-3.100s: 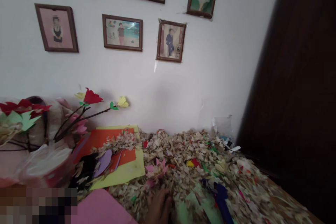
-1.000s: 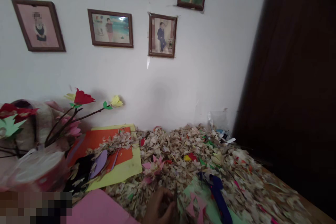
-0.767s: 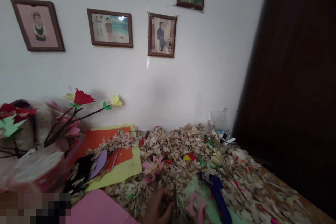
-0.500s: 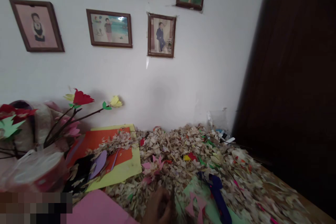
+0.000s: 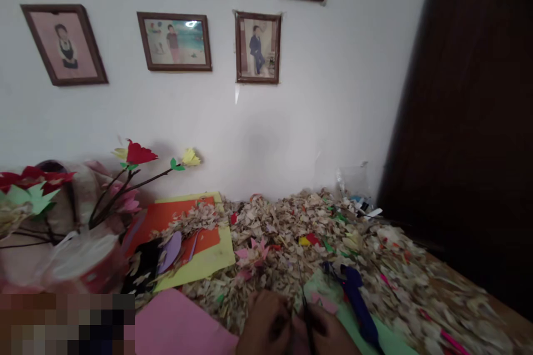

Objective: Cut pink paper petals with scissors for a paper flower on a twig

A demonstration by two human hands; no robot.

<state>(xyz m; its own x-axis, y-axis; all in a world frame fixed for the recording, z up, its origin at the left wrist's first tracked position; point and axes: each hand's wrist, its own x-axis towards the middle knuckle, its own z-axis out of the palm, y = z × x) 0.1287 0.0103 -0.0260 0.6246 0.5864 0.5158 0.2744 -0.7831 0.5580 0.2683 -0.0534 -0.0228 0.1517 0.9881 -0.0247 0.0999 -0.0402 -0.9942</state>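
At the bottom middle, my left hand [image 5: 266,321] is closed, its fingers curled inward; what they pinch is hidden. Close beside it is my right hand [image 5: 327,330], closed around a thin dark stick [image 5: 306,310] that points up and away. A pink paper cutout [image 5: 325,303] shows just beyond the right hand, on a light green sheet [image 5: 387,335]. A dark blue glue gun [image 5: 360,308] lies on that sheet, right of my hands. In front of the left hand sits a pink paper flower [image 5: 254,255] among dry scraps.
Dry petal-like scraps [image 5: 283,216] cover much of the table. At left are a pink sheet [image 5: 179,321], yellow paper [image 5: 227,247], orange paper [image 5: 166,211] and paper flowers on branches [image 5: 141,153] beside a plastic-wrapped red container [image 5: 100,274]. Framed photos [image 5: 175,41] hang on the wall.
My right hand has come into view beside the left, holding the dark stick and covering part of the pink cutout. The view has shifted slightly, moving the table things rightward.
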